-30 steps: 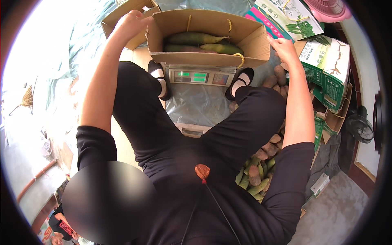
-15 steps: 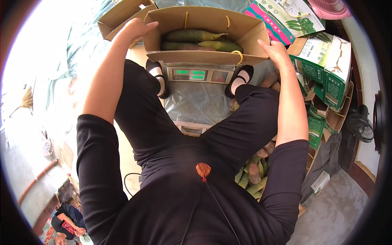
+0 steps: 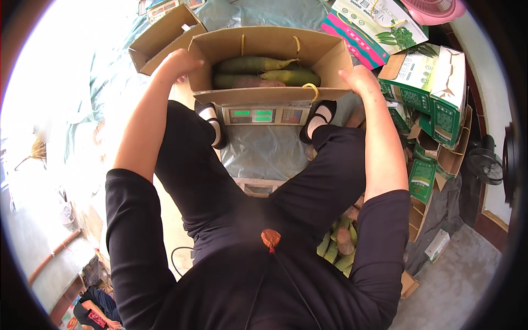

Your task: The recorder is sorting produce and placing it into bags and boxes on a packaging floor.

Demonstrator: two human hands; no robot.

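Note:
An open cardboard gift box point(image 3: 264, 97) with yellow rope handles sits on a digital scale point(image 3: 266, 114) between my feet. Inside it lie several long green radishes point(image 3: 254, 64), one of them with a brownish-pink end. My left hand point(image 3: 180, 64) grips the left end of the box, its thumb toward the rim. At the opposite end, my right hand point(image 3: 360, 80) has its thumb against the rim, and its other fingers are mostly hidden behind the cardboard. Green digits glow on the scale's display.
Another open carton point(image 3: 164, 41) stands left of the box. To the right are green-and-white printed cartons point(image 3: 423, 82), a pink fan point(image 3: 437, 8) and a black fan point(image 3: 487, 159). More radishes point(image 3: 342, 247) are piled by my right thigh. Another person point(image 3: 98, 308) is at lower left.
The whole view has shifted, so the box, scale and surroundings appear lower in the picture. Both hands remain at the box ends, and the radishes lie as before.

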